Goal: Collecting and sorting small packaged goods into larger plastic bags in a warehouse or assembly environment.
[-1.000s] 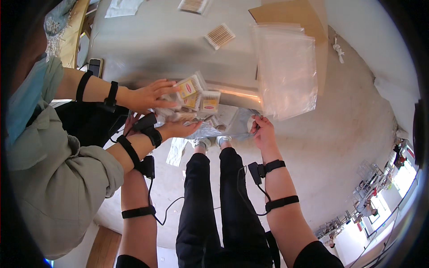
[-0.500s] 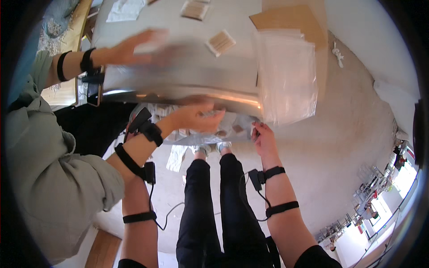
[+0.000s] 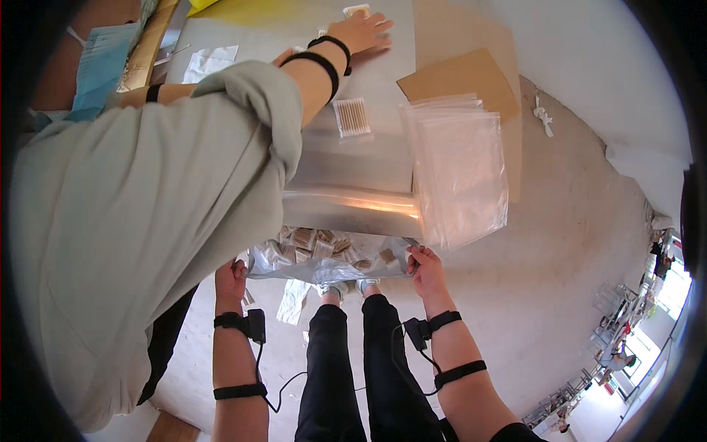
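Observation:
My left hand (image 3: 231, 279) and my right hand (image 3: 423, 267) each grip a side of a large clear plastic bag (image 3: 328, 258), held open just below the edge of the metal table (image 3: 346, 173). The bag holds several small packets of cotton swabs. A co-worker in a grey sleeve (image 3: 169, 214) leans across from the left and stretches a hand (image 3: 362, 31) to the far side of the table, onto a small packet there. Another swab packet (image 3: 352, 118) lies in the middle of the table.
A stack of clear plastic bags (image 3: 456, 169) hangs over the table's right front edge, partly on a brown cardboard sheet (image 3: 460, 77). White paper (image 3: 210, 62) lies at the far left. The concrete floor (image 3: 574, 243) spreads to the right, with my legs below.
The co-worker's hands left the table edge and one arm now reaches far across the table. The swab packets that were at the edge now lie in the bag I hold with both hands.

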Demonstrator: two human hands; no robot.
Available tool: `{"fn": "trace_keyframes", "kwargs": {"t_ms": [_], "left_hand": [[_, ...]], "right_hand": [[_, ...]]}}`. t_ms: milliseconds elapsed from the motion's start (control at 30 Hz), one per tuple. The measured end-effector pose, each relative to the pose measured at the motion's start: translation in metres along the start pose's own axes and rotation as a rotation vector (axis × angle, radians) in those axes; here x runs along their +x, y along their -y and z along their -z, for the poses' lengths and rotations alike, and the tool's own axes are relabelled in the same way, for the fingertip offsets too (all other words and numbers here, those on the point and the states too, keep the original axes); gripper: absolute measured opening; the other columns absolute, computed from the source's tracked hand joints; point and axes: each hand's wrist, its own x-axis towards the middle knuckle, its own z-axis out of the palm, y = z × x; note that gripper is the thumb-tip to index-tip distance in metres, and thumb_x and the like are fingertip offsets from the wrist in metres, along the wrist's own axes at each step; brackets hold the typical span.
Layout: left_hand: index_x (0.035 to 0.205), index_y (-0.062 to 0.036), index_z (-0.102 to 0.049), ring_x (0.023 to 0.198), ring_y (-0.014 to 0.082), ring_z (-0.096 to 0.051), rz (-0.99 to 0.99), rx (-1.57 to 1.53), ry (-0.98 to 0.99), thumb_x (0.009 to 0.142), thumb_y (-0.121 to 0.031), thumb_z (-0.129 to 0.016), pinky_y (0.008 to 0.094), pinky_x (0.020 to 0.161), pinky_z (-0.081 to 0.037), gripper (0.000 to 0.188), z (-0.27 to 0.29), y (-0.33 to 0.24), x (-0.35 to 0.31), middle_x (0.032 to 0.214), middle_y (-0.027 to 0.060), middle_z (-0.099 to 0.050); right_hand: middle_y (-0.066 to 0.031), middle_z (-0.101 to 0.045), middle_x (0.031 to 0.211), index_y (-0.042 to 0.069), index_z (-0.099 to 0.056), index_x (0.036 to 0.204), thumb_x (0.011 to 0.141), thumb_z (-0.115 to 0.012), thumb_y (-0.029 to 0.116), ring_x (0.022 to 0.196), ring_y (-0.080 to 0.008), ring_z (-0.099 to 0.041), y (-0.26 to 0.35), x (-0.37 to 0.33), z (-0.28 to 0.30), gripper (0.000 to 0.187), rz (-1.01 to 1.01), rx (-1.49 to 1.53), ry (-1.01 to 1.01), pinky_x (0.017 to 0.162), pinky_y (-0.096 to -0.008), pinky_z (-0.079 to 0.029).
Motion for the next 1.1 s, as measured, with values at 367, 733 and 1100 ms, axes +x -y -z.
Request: {"fn": "trace_keyframes", "kwargs": {"t_ms": [367, 733, 1100], "left_hand": [[0.106, -0.0225, -0.056, 0.104, 0.0273, -0.048, 0.450, -0.016, 0.037, 0.080, -0.041, -0.055, 0.0430, 0.085, -0.039, 0.032, -0.044, -0.038, 0.006, 0.101, -0.0008, -0.053], [0.119, -0.0206, -0.051, 0.117, 0.0277, -0.033, 0.065, 0.192, -0.203, 0.079, -0.044, -0.055, 0.0387, 0.092, -0.033, 0.046, -0.066, -0.014, -0.010, 0.110, 0.0059, -0.042], [0.119, -0.0154, -0.048, 0.104, 0.0173, -0.049, -0.196, 1.166, -0.200, 0.085, -0.025, -0.049, 0.0270, 0.073, -0.048, 0.035, -0.072, -0.005, -0.108, 0.108, 0.0036, -0.050]], "right_hand": [[-0.0027, -0.049, 0.059, 0.000, -0.057, 0.081, 0.084, -0.057, 0.010, 0.048, -0.0128, -0.044, -0.004, -0.002, -0.011, 0.010, -0.017, -0.008, -0.028, 0.045, -0.0250, -0.034], [-0.0019, -0.048, 0.058, 0.000, -0.057, 0.082, 0.085, -0.055, 0.010, 0.047, -0.0120, -0.044, -0.008, 0.000, -0.021, 0.010, -0.030, 0.028, 0.002, 0.045, -0.0237, -0.034], [-0.0026, -0.049, 0.058, 0.001, -0.057, 0.082, 0.085, -0.056, 0.012, 0.047, -0.0121, -0.044, -0.013, 0.001, -0.032, 0.011, -0.021, 0.018, 0.048, 0.045, -0.0237, -0.034]]}}
